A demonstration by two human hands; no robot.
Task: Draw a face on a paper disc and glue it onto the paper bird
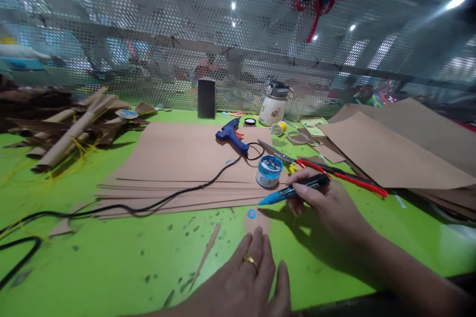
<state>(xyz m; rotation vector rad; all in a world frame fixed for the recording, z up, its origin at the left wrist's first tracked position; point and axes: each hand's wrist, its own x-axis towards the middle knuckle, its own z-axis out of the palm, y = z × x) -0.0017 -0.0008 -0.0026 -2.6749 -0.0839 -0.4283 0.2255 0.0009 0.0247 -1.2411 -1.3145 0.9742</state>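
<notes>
A small round brown paper disc [263,222] lies on the green table, with a blue ring drawn near its upper left edge. Fingers of my left hand [255,267], one wearing a gold ring, are stretched out flat and press on the disc's near edge. My right hand [323,203] grips a blue marker [284,194] with a black end; its tip is just above and beyond the disc. An open jar of blue paint [269,172] stands right behind the marker. Red-handled scissors [342,176] lie behind my right hand, partly covered by it.
A stack of brown paper sheets [178,153] carries a blue glue gun [233,136] whose black cord [148,207] runs left. Rolled paper pieces [70,138] lie at left, more sheets [394,148] at right. A flask [274,104], thread spool [278,128] and phone [207,98] stand behind.
</notes>
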